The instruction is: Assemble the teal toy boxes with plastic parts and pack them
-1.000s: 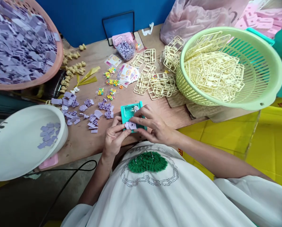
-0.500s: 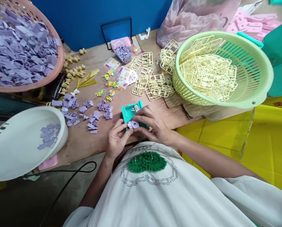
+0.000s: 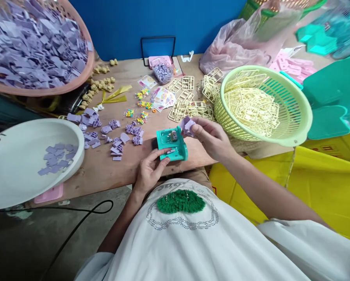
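Note:
A small teal plastic jig (image 3: 172,143) sits at the near edge of the wooden table (image 3: 110,171). My left hand (image 3: 150,170) rests against its near left corner, fingers touching it. My right hand (image 3: 211,136) is raised to the right of the jig and pinches a small purple plastic piece (image 3: 187,125) above the table. Loose purple parts (image 3: 113,134) lie scattered left of the jig.
A white bowl (image 3: 22,183) with a few purple pieces stands at the left. A pink basket (image 3: 37,47) full of purple parts is at the back left. A green basket (image 3: 292,128) holds cream sprue frames; more cream frames (image 3: 186,103), stickers and small beads lie mid-table. A black cable (image 3: 84,218) runs on the floor.
My right hand has lifted the purple piece off the teal jig and carried it up and to the right. My left hand stayed at the jig. The camera view shifted.

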Action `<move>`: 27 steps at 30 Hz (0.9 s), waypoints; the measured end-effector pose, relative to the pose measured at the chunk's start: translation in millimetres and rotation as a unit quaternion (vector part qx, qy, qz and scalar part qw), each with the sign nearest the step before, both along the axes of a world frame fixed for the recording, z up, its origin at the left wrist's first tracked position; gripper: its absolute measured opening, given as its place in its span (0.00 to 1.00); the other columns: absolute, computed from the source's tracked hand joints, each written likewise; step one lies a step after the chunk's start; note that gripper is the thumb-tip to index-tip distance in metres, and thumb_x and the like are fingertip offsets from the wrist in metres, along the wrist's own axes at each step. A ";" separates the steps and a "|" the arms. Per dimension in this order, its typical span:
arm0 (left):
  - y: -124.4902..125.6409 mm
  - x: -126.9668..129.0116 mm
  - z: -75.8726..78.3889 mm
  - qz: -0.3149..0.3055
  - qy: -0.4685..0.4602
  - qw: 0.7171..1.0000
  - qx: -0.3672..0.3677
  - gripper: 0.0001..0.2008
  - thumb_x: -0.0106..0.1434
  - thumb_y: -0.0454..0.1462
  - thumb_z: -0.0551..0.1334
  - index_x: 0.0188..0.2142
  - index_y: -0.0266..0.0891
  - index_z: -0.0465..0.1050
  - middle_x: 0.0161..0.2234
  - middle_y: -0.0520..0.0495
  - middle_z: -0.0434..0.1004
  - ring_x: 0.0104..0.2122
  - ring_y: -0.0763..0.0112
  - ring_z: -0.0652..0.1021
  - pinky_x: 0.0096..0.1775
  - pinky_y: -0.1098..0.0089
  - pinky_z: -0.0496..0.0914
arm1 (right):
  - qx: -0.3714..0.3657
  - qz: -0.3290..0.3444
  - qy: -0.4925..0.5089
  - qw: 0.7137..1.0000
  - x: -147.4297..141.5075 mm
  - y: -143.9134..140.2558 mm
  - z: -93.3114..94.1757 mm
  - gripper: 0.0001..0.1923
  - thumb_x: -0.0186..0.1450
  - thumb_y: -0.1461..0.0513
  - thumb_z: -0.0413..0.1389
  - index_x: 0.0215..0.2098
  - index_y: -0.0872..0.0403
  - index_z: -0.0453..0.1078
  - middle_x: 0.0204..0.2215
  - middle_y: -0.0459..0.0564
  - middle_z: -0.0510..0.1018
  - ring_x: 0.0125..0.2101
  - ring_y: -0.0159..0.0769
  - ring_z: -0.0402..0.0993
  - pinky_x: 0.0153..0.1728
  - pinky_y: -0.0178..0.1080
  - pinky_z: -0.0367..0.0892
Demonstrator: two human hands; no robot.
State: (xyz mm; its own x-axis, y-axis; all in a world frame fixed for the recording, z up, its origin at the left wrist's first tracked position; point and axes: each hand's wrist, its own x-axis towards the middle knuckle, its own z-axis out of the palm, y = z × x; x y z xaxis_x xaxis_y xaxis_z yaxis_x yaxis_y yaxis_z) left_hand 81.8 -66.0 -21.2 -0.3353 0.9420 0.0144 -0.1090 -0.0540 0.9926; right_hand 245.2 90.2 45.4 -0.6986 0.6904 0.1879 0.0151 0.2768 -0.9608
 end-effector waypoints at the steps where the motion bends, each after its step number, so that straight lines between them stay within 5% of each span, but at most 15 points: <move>1: 0.9 -0.2 1.2 0.001 -0.006 1.000 0.005 0.16 0.68 0.46 0.71 0.50 0.40 0.85 0.49 0.41 0.85 0.50 0.62 0.84 0.51 0.68 0.80 | -0.044 -0.011 0.015 0.999 1.2 1.2 -1.4 0.20 0.75 0.44 0.59 0.49 0.51 0.78 0.40 0.51 0.81 0.39 0.39 0.77 0.44 0.43 0.77; 3: 3.0 -0.4 3.5 0.013 -0.003 1.000 0.014 0.13 0.68 0.45 0.72 0.48 0.41 0.86 0.46 0.43 0.83 0.48 0.64 0.84 0.49 0.70 0.80 | -0.059 -0.022 0.023 0.998 3.1 -1.5 -5.0 0.20 0.69 0.44 0.67 0.48 0.49 0.80 0.43 0.50 0.82 0.43 0.40 0.79 0.47 0.44 0.77; 10: 7.9 -2.9 10.6 0.079 0.133 0.988 0.028 0.06 0.71 0.38 0.68 0.43 0.41 0.85 0.40 0.46 0.80 0.40 0.69 0.81 0.42 0.73 0.75 | 0.142 -0.034 -0.003 0.989 5.6 -19.4 -10.1 0.17 0.70 0.51 0.68 0.53 0.50 0.81 0.45 0.55 0.85 0.46 0.44 0.80 0.51 0.48 0.75; 16: 19.6 -22.8 26.4 0.000 0.182 0.983 0.031 0.07 0.69 0.35 0.68 0.43 0.42 0.87 0.43 0.45 0.79 0.45 0.66 0.81 0.46 0.71 0.75 | 0.230 -0.002 -0.024 0.973 2.1 -13.5 -12.4 0.16 0.74 0.52 0.63 0.55 0.50 0.79 0.47 0.56 0.86 0.48 0.45 0.82 0.52 0.48 0.77; 22: 33.7 -40.5 31.4 -0.076 0.105 0.992 0.006 0.06 0.65 0.39 0.73 0.40 0.44 0.89 0.39 0.45 0.79 0.42 0.65 0.79 0.43 0.69 0.75 | 0.223 -0.011 -0.019 0.974 1.2 -16.0 -20.3 0.16 0.74 0.52 0.63 0.56 0.49 0.78 0.48 0.57 0.86 0.49 0.46 0.82 0.54 0.52 0.76; 27: 32.8 -40.7 33.1 -0.085 0.011 0.996 -0.032 0.09 0.60 0.42 0.77 0.40 0.43 0.89 0.43 0.43 0.81 0.48 0.61 0.79 0.50 0.66 0.76 | 0.105 -0.037 0.001 0.994 1.6 -16.3 -19.5 0.19 0.71 0.47 0.65 0.52 0.50 0.80 0.46 0.55 0.86 0.47 0.45 0.82 0.52 0.50 0.77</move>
State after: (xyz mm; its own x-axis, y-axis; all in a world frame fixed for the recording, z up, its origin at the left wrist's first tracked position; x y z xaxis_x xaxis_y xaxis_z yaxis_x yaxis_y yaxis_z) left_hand 41.2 -33.2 11.9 -0.1709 0.9844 -0.0419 -0.0883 0.0271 0.9957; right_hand 246.8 74.0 25.9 -0.6473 0.6850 0.3344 0.0403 0.4688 -0.8824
